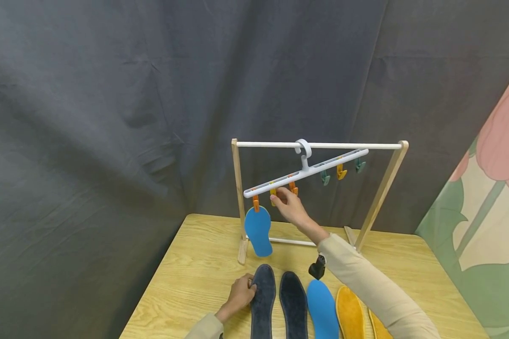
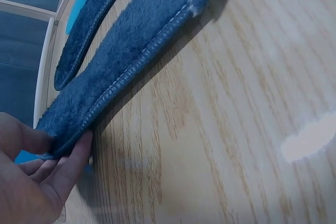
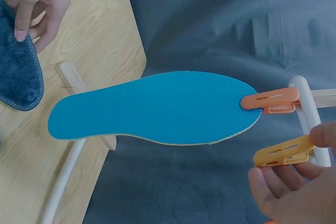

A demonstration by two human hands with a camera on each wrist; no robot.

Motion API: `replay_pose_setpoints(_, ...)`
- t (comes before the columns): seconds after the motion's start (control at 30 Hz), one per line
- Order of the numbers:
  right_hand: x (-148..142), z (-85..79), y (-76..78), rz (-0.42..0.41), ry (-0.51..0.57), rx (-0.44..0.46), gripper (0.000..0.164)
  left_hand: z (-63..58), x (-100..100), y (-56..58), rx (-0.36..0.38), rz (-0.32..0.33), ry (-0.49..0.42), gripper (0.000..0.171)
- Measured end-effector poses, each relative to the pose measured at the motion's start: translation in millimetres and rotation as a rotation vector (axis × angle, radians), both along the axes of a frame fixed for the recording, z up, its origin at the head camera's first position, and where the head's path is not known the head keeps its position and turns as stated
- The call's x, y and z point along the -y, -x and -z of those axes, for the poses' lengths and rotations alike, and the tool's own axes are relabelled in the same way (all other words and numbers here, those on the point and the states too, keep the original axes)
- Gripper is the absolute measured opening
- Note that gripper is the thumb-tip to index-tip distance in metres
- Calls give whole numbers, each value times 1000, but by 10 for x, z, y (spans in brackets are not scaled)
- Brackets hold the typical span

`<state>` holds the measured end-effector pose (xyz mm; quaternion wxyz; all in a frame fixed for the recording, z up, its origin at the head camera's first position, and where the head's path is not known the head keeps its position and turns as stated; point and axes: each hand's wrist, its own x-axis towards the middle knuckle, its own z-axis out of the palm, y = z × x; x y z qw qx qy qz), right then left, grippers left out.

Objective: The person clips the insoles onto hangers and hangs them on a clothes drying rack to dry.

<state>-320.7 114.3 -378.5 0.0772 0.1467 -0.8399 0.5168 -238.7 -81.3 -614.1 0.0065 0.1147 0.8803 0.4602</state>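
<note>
My left hand pinches the edge of a dark fuzzy insole near its upper end; the left wrist view shows thumb and fingers on either side of its stitched rim. Up at the white hanger, my right hand holds a yellow clip between thumb and fingers. Nothing is seen between that clip's jaws. Beside it, an orange clip grips a blue insole, which hangs down. The hanger tilts, its left end lower.
A wooden rack with a white top bar carries the hanger. Another orange clip, a yellow clip and green clips hang rightward. On the table lie a second dark insole, a blue one and yellow ones.
</note>
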Motion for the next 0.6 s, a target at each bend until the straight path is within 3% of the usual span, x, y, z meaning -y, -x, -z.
replay_pose_setpoints(0.33, 16, -15, -25, 7, -11, -19, 37, -23, 25, -29, -40, 29, -47, 25)
replay_pose_setpoints(0.6, 13, -41, -61, 5, -7, -15, 40, -95, -24, 4, -102, -2, -60, 21)
